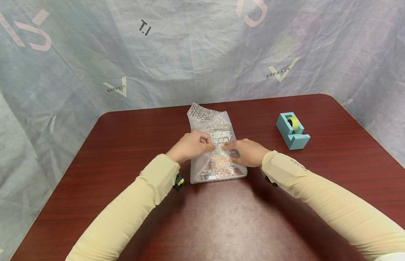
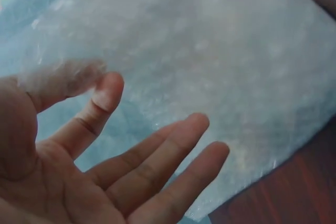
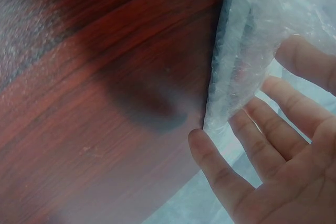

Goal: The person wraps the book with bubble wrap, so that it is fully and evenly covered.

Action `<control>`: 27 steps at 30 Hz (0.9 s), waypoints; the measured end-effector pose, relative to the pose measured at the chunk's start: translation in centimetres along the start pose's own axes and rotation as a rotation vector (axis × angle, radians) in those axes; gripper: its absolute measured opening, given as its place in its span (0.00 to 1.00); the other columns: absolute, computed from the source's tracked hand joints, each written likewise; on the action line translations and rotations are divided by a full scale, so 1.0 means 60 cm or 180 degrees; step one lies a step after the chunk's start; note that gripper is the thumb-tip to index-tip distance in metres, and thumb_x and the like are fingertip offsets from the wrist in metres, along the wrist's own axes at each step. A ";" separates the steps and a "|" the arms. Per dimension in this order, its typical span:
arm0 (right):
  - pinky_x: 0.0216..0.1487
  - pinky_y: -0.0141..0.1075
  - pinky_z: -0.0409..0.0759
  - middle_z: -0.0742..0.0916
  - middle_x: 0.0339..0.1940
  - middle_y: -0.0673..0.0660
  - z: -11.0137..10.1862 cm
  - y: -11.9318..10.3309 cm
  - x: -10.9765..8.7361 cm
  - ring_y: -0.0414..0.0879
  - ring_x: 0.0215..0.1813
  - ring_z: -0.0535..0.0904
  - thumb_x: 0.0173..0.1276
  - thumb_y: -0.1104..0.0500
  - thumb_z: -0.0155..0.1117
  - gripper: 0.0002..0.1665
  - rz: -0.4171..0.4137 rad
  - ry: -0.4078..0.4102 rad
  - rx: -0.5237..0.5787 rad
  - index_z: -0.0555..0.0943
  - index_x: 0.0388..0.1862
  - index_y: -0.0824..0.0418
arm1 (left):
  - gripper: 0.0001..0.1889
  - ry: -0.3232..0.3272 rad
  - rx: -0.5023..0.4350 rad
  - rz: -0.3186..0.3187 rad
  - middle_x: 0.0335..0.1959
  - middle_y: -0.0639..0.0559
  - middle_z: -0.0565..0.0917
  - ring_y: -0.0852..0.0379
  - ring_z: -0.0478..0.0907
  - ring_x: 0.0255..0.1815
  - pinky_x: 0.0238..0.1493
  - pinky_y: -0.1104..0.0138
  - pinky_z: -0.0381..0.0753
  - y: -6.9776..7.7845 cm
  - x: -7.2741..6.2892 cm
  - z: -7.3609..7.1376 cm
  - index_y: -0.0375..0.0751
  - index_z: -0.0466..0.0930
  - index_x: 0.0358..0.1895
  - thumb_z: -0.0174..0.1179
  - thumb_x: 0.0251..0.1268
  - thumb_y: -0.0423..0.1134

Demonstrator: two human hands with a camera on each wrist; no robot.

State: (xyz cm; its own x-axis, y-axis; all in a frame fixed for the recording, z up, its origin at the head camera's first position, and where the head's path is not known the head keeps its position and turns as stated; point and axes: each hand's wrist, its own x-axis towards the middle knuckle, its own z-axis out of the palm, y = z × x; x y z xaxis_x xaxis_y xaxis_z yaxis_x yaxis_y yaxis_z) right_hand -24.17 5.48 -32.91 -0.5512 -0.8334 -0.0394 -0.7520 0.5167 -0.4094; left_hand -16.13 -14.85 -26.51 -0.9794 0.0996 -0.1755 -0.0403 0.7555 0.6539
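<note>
A flat bubble-wrap package (image 1: 218,170) lies on the table, with coloured printed shapes showing through its clear layers. Its far end spreads into a loose, crumpled flap (image 1: 203,112). My left hand (image 1: 193,145) pinches a piece of the wrap between thumb and index finger over the package's middle. In the left wrist view, wrap (image 2: 220,61) lies across the thumb, and the other fingers stretch out loosely. My right hand (image 1: 249,152) is over the package's right side, fingers spread and nearly straight. Those fingertips touch the wrap's edge (image 3: 241,66) in the right wrist view.
A light blue tape dispenser (image 1: 292,132) with a yellow roll (image 1: 294,123) stands on the right part of the dark red table (image 1: 140,137). Printed grey fabric (image 1: 189,54) hangs behind the table's far edge.
</note>
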 end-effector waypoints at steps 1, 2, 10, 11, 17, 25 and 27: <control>0.63 0.53 0.77 0.78 0.70 0.65 0.000 0.000 0.000 0.59 0.65 0.79 0.69 0.65 0.69 0.28 0.0002 0.0000 -0.0002 0.79 0.67 0.64 | 0.11 0.0026 0.0052 0.0008 0.33 0.55 0.79 0.60 0.66 0.23 0.26 0.67 0.67 0.001 0.002 0.005 0.46 0.80 0.24 0.61 0.67 0.39; 0.62 0.53 0.77 0.78 0.70 0.65 0.000 0.000 0.000 0.59 0.65 0.79 0.69 0.65 0.69 0.28 0.0000 -0.0001 -0.0003 0.79 0.67 0.64 | 0.11 0.0046 0.0096 0.0007 0.35 0.54 0.81 0.60 0.67 0.23 0.26 0.67 0.67 0.002 0.004 0.009 0.46 0.81 0.25 0.61 0.68 0.40; 0.58 0.50 0.79 0.77 0.70 0.66 -0.001 0.001 0.001 0.53 0.52 0.83 0.68 0.64 0.70 0.27 0.0003 -0.0022 -0.0010 0.80 0.67 0.63 | 0.11 0.0172 0.0568 -0.0213 0.26 0.56 0.78 0.60 0.65 0.19 0.24 0.66 0.66 0.009 0.016 0.044 0.49 0.82 0.29 0.59 0.72 0.44; 0.57 0.50 0.79 0.77 0.70 0.66 -0.001 0.001 0.001 0.53 0.51 0.82 0.68 0.64 0.70 0.27 0.0002 -0.0029 -0.0014 0.80 0.67 0.63 | 0.11 0.0188 0.0630 -0.0223 0.24 0.56 0.78 0.60 0.66 0.19 0.24 0.65 0.66 0.009 0.017 0.048 0.49 0.82 0.29 0.60 0.72 0.44; 0.59 0.52 0.78 0.78 0.70 0.66 -0.001 0.001 0.001 0.57 0.58 0.81 0.68 0.64 0.69 0.27 0.0009 -0.0037 -0.0016 0.80 0.66 0.64 | 0.14 0.0328 0.1088 -0.0199 0.20 0.58 0.76 0.57 0.73 0.25 0.29 0.60 0.75 0.011 0.022 0.076 0.50 0.79 0.24 0.60 0.72 0.45; 0.56 0.50 0.80 0.80 0.68 0.65 -0.001 0.000 0.001 0.57 0.54 0.83 0.65 0.68 0.70 0.29 0.0014 -0.0010 -0.0013 0.80 0.66 0.65 | 0.19 0.0455 0.1442 -0.0006 0.26 0.52 0.84 0.49 0.82 0.36 0.41 0.53 0.81 0.012 0.023 0.094 0.48 0.83 0.27 0.54 0.77 0.51; 0.54 0.49 0.80 0.80 0.67 0.66 -0.002 0.000 0.001 0.57 0.54 0.83 0.62 0.71 0.69 0.31 -0.0001 -0.0005 -0.0025 0.79 0.66 0.66 | 0.19 0.0411 0.1475 0.0084 0.34 0.49 0.88 0.47 0.84 0.41 0.46 0.51 0.81 0.008 0.024 0.093 0.47 0.88 0.36 0.51 0.79 0.51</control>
State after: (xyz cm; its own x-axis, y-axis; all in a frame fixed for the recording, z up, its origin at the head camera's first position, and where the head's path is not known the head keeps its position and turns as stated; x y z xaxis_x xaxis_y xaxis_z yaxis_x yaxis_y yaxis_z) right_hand -24.22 5.45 -32.79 -0.5505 -0.8338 -0.0408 -0.7549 0.5181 -0.4021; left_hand -16.43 -10.69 -30.55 -0.9967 0.0636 -0.0513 0.0485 0.9657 0.2551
